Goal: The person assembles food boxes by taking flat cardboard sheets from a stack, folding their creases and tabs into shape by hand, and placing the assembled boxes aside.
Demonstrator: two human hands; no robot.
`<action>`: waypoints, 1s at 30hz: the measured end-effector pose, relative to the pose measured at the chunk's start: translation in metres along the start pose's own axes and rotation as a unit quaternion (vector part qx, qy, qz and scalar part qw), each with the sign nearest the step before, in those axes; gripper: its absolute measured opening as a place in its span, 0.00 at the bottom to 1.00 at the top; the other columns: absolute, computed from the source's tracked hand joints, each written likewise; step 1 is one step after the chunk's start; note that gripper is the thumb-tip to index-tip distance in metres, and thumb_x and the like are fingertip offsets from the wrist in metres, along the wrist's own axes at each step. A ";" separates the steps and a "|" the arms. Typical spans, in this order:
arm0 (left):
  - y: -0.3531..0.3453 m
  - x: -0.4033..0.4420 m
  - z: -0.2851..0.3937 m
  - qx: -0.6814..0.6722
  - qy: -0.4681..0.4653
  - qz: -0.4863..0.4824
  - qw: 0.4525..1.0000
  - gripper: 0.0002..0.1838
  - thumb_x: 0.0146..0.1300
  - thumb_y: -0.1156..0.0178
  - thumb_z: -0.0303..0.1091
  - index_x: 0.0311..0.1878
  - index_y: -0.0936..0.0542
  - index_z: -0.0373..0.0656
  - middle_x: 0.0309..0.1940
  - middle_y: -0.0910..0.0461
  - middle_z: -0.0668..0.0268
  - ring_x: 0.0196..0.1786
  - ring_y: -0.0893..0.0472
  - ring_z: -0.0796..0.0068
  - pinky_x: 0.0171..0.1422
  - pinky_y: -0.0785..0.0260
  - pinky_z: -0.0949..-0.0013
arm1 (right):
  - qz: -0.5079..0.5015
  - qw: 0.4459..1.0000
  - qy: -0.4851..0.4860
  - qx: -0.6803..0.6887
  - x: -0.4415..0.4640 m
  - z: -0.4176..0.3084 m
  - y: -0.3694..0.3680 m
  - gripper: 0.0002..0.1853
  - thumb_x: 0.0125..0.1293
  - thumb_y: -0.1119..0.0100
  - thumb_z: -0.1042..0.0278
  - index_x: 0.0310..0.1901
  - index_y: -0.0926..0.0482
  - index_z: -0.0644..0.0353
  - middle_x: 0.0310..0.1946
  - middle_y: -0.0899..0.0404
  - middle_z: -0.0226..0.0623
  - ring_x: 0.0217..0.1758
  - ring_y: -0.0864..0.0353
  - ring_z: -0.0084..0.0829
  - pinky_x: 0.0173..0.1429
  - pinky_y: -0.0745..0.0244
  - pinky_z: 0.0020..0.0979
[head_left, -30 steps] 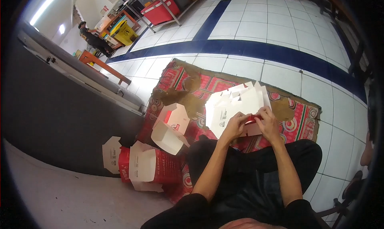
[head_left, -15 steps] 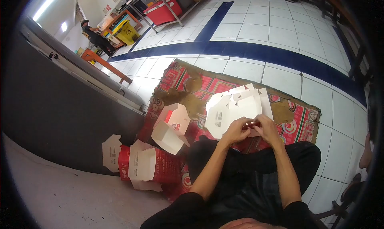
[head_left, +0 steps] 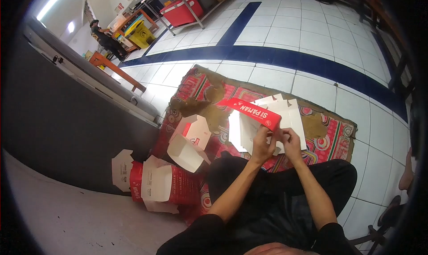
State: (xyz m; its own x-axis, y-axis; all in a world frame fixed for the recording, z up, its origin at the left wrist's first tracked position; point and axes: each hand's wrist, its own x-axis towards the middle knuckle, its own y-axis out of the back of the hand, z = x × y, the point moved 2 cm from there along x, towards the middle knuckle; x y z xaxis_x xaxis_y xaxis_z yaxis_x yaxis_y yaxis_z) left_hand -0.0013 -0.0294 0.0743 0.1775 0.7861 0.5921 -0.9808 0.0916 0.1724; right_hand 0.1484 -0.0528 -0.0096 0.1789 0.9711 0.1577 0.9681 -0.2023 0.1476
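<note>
Head view: a lettered red carton panel [head_left: 255, 114] now shows.

Tiled floor [head_left: 307, 88], blue stripe [head_left: 276, 54], tube light [head_left: 54, 4]

Carton [head_left: 255, 114] tipped up, red lettered side now showing, hands [head_left: 263, 144] turned, left fingers pointing upward

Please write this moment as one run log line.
left hand: holding red box | right hand: at box corner | beneath: white cardboard
</note>
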 end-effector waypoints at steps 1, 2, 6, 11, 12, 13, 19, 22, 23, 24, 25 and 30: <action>0.000 -0.002 -0.007 0.000 0.000 0.000 1.000 0.19 0.73 0.34 0.19 0.65 0.18 0.37 0.54 0.13 0.53 0.54 0.09 0.57 0.51 0.11 0.59 | 0.022 0.985 -0.075 0.153 0.003 0.011 0.004 0.14 0.82 0.36 0.74 0.64 0.20 0.66 0.50 0.09 0.47 0.52 0.06 0.39 0.62 0.13 0.41; -0.001 -0.004 -0.012 0.106 -0.052 -0.036 0.992 0.20 0.71 0.33 0.19 0.64 0.17 0.39 0.54 0.13 0.52 0.53 0.09 0.53 0.49 0.13 0.56 | 0.044 0.941 -0.148 0.300 0.004 0.022 0.005 0.13 0.83 0.37 0.73 0.63 0.20 0.67 0.49 0.09 0.46 0.51 0.06 0.38 0.62 0.12 0.41; -0.013 -0.014 -0.016 0.245 -0.131 -0.119 0.953 0.22 0.65 0.28 0.23 0.63 0.15 0.42 0.54 0.14 0.50 0.50 0.11 0.43 0.47 0.17 0.48 | 0.065 0.874 -0.171 0.450 -0.006 -0.001 0.012 0.15 0.83 0.38 0.73 0.66 0.21 0.67 0.51 0.09 0.43 0.58 0.08 0.35 0.67 0.14 0.38; -0.016 -0.011 -0.021 0.242 -0.123 -0.085 0.959 0.21 0.66 0.27 0.24 0.62 0.16 0.40 0.52 0.13 0.49 0.48 0.11 0.42 0.47 0.17 0.46 | 0.069 0.956 -0.094 0.269 -0.006 0.001 0.006 0.11 0.78 0.32 0.76 0.59 0.13 0.67 0.53 0.09 0.39 0.55 0.10 0.33 0.62 0.17 0.34; -0.011 -0.012 -0.024 0.235 -0.088 -0.065 0.966 0.19 0.68 0.28 0.24 0.61 0.16 0.39 0.50 0.13 0.50 0.46 0.10 0.42 0.46 0.17 0.46 | 0.057 0.971 -0.060 0.226 -0.006 -0.006 0.003 0.11 0.76 0.31 0.78 0.57 0.12 0.68 0.50 0.10 0.38 0.52 0.11 0.32 0.59 0.17 0.33; -0.007 -0.014 -0.028 0.228 -0.053 -0.046 0.971 0.18 0.69 0.28 0.24 0.61 0.16 0.38 0.48 0.12 0.50 0.45 0.10 0.42 0.45 0.17 0.47 | 0.045 0.982 -0.026 0.183 -0.007 -0.013 0.001 0.10 0.74 0.30 0.79 0.55 0.11 0.68 0.47 0.10 0.36 0.49 0.12 0.31 0.57 0.18 0.32; 0.004 -0.004 -0.020 0.100 0.064 0.033 0.992 0.13 0.74 0.29 0.25 0.58 0.16 0.34 0.46 0.11 0.50 0.46 0.07 0.52 0.48 0.14 0.54 | 0.009 0.991 0.123 -0.054 -0.010 -0.046 0.007 0.11 0.70 0.34 0.82 0.52 0.11 0.70 0.42 0.14 0.42 0.49 0.11 0.34 0.57 0.17 0.34; 0.002 -0.002 -0.022 0.047 0.117 0.040 0.991 0.13 0.76 0.29 0.27 0.59 0.16 0.33 0.46 0.11 0.51 0.47 0.07 0.58 0.50 0.13 0.57 | 0.034 0.996 0.085 0.001 -0.010 -0.048 0.004 0.10 0.73 0.35 0.82 0.52 0.11 0.69 0.44 0.14 0.41 0.50 0.11 0.32 0.55 0.15 0.33; -0.001 -0.003 -0.025 0.009 0.148 0.033 0.988 0.13 0.77 0.29 0.28 0.59 0.16 0.32 0.47 0.11 0.53 0.48 0.07 0.61 0.51 0.14 0.59 | 0.069 0.994 0.035 0.076 -0.012 -0.046 0.001 0.09 0.73 0.35 0.82 0.52 0.11 0.69 0.43 0.14 0.40 0.49 0.11 0.31 0.53 0.15 0.33; -0.003 -0.006 -0.029 0.015 0.148 0.039 0.988 0.13 0.77 0.29 0.28 0.59 0.16 0.32 0.47 0.11 0.53 0.48 0.07 0.61 0.51 0.14 0.59 | 0.062 0.994 0.037 0.080 -0.012 -0.039 -0.003 0.09 0.73 0.35 0.82 0.52 0.11 0.69 0.43 0.14 0.40 0.49 0.11 0.31 0.53 0.15 0.33; -0.007 -0.009 -0.034 -0.013 0.172 0.034 0.984 0.14 0.77 0.29 0.28 0.59 0.16 0.31 0.47 0.11 0.53 0.48 0.07 0.62 0.52 0.14 0.60 | 0.082 0.992 0.044 0.079 -0.012 -0.026 -0.003 0.09 0.75 0.35 0.82 0.52 0.11 0.68 0.45 0.14 0.39 0.50 0.12 0.29 0.53 0.14 0.31; -0.012 -0.014 -0.045 -0.036 0.193 -0.009 0.981 0.13 0.77 0.32 0.26 0.59 0.18 0.28 0.50 0.11 0.51 0.51 0.07 0.61 0.55 0.14 0.60 | 0.120 0.987 0.015 0.103 -0.016 -0.008 -0.005 0.09 0.77 0.35 0.82 0.54 0.12 0.69 0.49 0.15 0.36 0.51 0.12 0.28 0.52 0.13 0.30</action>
State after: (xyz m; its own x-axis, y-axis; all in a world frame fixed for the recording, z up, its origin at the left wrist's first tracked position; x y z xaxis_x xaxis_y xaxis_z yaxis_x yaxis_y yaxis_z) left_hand 0.0041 -0.0139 0.0288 0.1636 0.9556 0.2453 -0.9836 0.1387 0.1157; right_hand 0.1394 -0.0687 -0.0050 0.4048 0.8938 0.1932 0.9143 -0.3927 -0.0994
